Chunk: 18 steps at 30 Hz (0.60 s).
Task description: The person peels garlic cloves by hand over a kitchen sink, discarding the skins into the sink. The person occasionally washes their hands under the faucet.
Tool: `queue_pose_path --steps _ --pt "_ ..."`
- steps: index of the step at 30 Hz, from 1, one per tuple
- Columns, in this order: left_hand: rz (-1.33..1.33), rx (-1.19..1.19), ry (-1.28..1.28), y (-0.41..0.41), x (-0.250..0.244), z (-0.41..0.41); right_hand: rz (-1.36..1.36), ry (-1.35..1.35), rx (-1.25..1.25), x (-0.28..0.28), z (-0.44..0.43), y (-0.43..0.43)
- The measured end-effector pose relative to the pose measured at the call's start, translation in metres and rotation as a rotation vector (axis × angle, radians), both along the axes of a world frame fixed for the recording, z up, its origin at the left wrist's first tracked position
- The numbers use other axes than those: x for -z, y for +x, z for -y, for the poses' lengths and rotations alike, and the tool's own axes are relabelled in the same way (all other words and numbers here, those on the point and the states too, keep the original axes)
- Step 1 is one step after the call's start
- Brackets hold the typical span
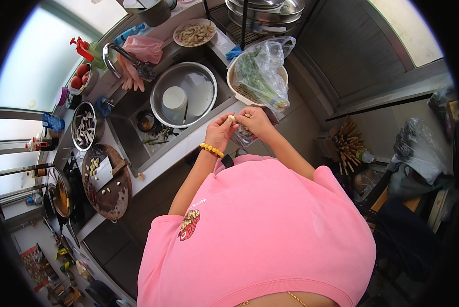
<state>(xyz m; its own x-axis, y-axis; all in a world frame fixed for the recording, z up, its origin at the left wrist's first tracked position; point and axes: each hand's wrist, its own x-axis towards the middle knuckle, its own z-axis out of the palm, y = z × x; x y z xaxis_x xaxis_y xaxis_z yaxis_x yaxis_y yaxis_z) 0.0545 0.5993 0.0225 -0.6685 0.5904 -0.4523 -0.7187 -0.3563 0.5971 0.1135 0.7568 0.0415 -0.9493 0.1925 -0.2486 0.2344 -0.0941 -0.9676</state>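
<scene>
My left hand (218, 132), with yellow beads at its wrist, pinches a small pale garlic clove (231, 118) between thumb and fingertips. The fingertips of my right hand (255, 122) meet the same clove from the other side, and a small brownish piece shows between its fingers. Under the hands hangs a clear plastic bag (245, 138), mostly hidden by them; its contents are hard to make out. To the left, a round wooden chopping board (114, 199) carries a cleaver (106, 174) lying flat, with several peeled garlic cloves (93, 167) beside the blade.
A steel basin (156, 109) of water with a white bowl (174, 98) stands in the sink (127, 132). Bagged greens (258, 73) fill a colander (237, 92) at the counter's edge. Farther off are a plate of pale food strips (195, 32), a bowl of sliced mushrooms (84, 130) and a wok (60, 192).
</scene>
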Motion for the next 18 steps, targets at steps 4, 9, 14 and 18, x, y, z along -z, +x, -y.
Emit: queue_pose_path --steps 4,9,14,18 --pt "-0.064 0.017 -0.106 -0.001 -0.008 0.002 -0.043 -0.082 -0.017 0.004 0.004 0.001" --pt "0.04 0.004 -0.027 -0.005 -0.003 0.007 -0.075 -0.131 0.07 0.005 0.013 0.0" --pt "0.014 -0.021 -0.017 -0.003 -0.001 0.006 -0.125 0.226 0.153 0.01 0.017 0.001" --pt "-0.073 -0.064 -0.064 -0.002 -0.01 0.001 -0.179 0.411 0.244 -0.004 0.013 0.002"
